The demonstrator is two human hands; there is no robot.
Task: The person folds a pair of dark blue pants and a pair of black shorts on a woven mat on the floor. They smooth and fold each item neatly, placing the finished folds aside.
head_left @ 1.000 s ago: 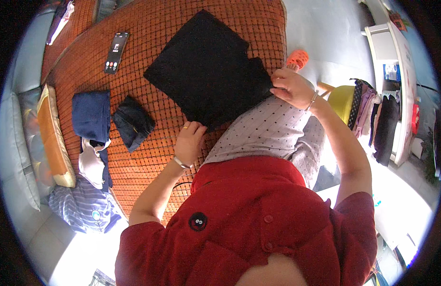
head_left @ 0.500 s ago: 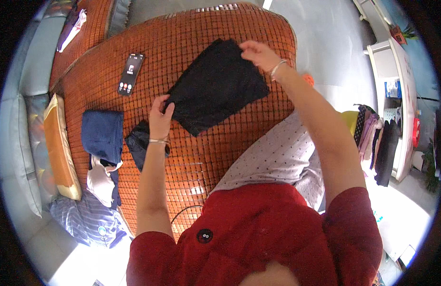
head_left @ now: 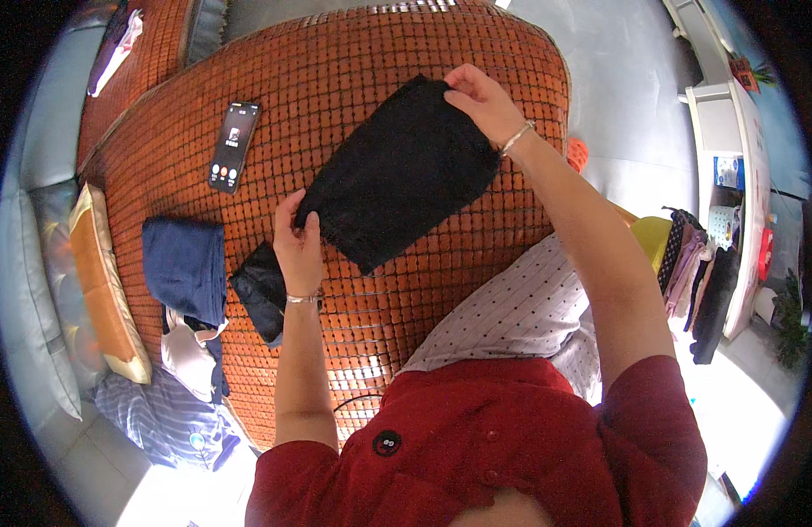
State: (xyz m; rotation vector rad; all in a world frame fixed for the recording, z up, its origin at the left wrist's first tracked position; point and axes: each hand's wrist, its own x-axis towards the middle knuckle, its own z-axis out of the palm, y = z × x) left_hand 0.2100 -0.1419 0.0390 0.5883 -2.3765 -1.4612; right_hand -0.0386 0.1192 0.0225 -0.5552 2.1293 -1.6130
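Note:
A black garment [head_left: 401,171], its exact kind not clear, lies spread at a slant over the brown tiled mat [head_left: 476,255]. My left hand [head_left: 298,246] pinches its near left corner between thumb and fingers. At the far right corner, my right hand [head_left: 483,104] grips the edge in the same way. Close beside my left wrist is a small dark folded cloth [head_left: 261,290], partly covered by my forearm. Farther left sits a folded navy garment [head_left: 184,263], with a pale bra [head_left: 188,351] just below it.
A lit smartphone [head_left: 234,149] rests on the mat beyond my left hand. An orange-brown cushion [head_left: 107,281] and a striped blue garment [head_left: 160,417] lie at the left. On the right hang several clothes [head_left: 682,263] beside a white shelf unit [head_left: 724,132]. An orange object [head_left: 577,154] shows past the mat's edge.
My right hand has closed on the far right corner, where its fingers were looser before. The garment's near edge sits slightly lower in view. The whole view has shifted a little.

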